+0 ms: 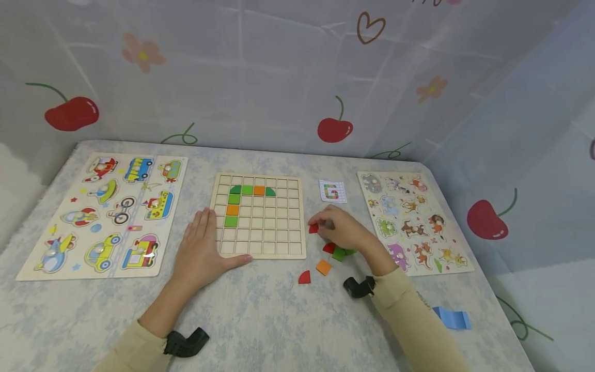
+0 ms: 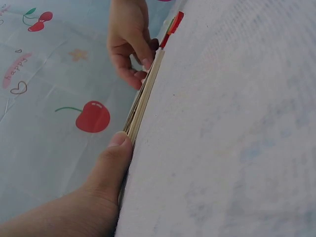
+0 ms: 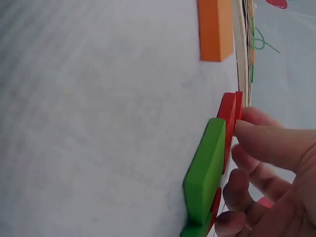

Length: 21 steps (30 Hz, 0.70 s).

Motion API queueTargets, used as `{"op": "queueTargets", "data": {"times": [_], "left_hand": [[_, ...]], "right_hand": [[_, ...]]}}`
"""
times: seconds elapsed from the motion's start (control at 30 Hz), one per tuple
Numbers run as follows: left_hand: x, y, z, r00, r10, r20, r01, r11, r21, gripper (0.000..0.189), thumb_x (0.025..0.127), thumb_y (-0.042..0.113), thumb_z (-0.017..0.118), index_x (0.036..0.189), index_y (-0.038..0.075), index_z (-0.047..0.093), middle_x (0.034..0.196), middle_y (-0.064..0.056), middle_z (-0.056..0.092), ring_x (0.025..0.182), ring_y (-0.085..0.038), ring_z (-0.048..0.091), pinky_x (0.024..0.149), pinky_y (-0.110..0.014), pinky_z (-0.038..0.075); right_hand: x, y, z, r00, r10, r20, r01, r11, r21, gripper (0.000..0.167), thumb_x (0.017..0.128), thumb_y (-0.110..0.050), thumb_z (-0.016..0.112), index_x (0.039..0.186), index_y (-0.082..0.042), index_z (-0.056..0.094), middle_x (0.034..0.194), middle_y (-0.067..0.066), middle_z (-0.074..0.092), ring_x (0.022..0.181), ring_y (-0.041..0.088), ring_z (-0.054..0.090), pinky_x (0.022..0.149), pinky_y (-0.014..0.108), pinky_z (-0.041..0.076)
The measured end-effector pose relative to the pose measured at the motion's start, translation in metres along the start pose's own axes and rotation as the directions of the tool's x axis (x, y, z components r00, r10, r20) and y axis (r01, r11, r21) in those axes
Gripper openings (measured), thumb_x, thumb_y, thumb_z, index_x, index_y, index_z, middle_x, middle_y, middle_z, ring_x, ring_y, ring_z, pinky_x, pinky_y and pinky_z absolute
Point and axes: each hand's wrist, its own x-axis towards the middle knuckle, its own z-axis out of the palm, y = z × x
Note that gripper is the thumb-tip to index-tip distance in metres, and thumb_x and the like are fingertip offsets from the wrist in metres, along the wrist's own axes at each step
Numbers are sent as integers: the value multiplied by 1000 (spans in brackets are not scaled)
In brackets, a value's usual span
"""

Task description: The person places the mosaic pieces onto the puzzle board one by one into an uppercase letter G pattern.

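My left hand (image 1: 199, 254) lies flat with straight fingers along the left side of a wooden grid board (image 1: 281, 243). Its thumb (image 2: 114, 154) touches the board's near edge. Green and orange squares and two dark green quarter-circles sit in the grid, along its upper part and down one left column. My right hand (image 1: 341, 227) pinches a red quarter-circle piece (image 1: 313, 228) between thumb and index finger, just right of the board. Below that hand lie another red piece (image 1: 329, 248) and a green square (image 1: 339, 253), partly overlapped by it in the head view.
An orange square (image 1: 323, 267) and a red quarter-circle (image 1: 304, 277) lie nearer me. A pattern card (image 1: 332, 191) is behind my right hand. A vehicle puzzle (image 1: 99, 217) stands left, an animal puzzle (image 1: 413, 222) right. A blue strip (image 1: 453, 318) lies by my right sleeve.
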Motion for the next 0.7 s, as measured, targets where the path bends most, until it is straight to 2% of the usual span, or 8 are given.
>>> {"op": "queueTargets", "data": {"times": [0.13, 0.23, 0.33, 0.43, 0.6, 0.7], "left_hand": [[0, 0, 0, 1000, -3, 0, 3, 1000, 0, 145, 60, 84, 71, 157, -5, 9, 165, -26, 10, 154, -42, 7, 123, -61, 12], [0, 0, 0, 1000, -5, -1, 5, 1000, -1, 145, 61, 83, 71, 157, -5, 9, 165, -26, 10, 154, -41, 7, 123, -60, 12], [0, 0, 0, 1000, -9, -1, 9, 1000, 3, 145, 61, 84, 71, 157, -5, 9, 165, -25, 10, 154, -41, 7, 123, -60, 12], [-1, 0, 1, 1000, -9, -1, 9, 1000, 1, 145, 61, 84, 71, 157, -5, 9, 165, -26, 10, 154, -41, 7, 123, -60, 12], [0, -1, 1, 1000, 4, -5, -4, 1000, 3, 146, 61, 85, 69, 157, -6, 9, 165, -26, 10, 154, -42, 8, 123, -61, 13], [0, -1, 1, 1000, 9, -7, -9, 1000, 4, 146, 61, 86, 68, 157, -6, 9, 164, -26, 10, 154, -42, 8, 123, -61, 13]], "right_hand": [[0, -1, 1, 998, 29, -63, -31, 999, -35, 23, 93, -26, 70, 113, -16, 66, 107, 3, 59, 90, 19, 53, 76, 31, 49], [1, -2, 3, 990, 68, -120, -79, 993, -88, 26, 90, -38, 73, 100, -16, 66, 97, 2, 60, 82, 18, 54, 70, 30, 47], [2, -4, 4, 986, 96, -136, -113, 986, -124, 29, 87, -44, 74, 93, -17, 65, 91, 1, 59, 75, 18, 53, 64, 29, 45], [2, -5, 4, 987, 108, -119, -122, 986, -118, 27, 87, -42, 75, 93, -17, 65, 90, 1, 58, 75, 18, 52, 63, 29, 45], [1, -7, 1, 992, 97, -76, -103, 992, -76, 18, 91, -28, 73, 103, -15, 68, 97, 2, 60, 85, 18, 53, 73, 30, 47], [1, -9, -1, 994, 88, -62, -91, 994, -62, 21, 92, -25, 71, 110, -14, 68, 101, 2, 61, 88, 19, 54, 75, 32, 49]]}}
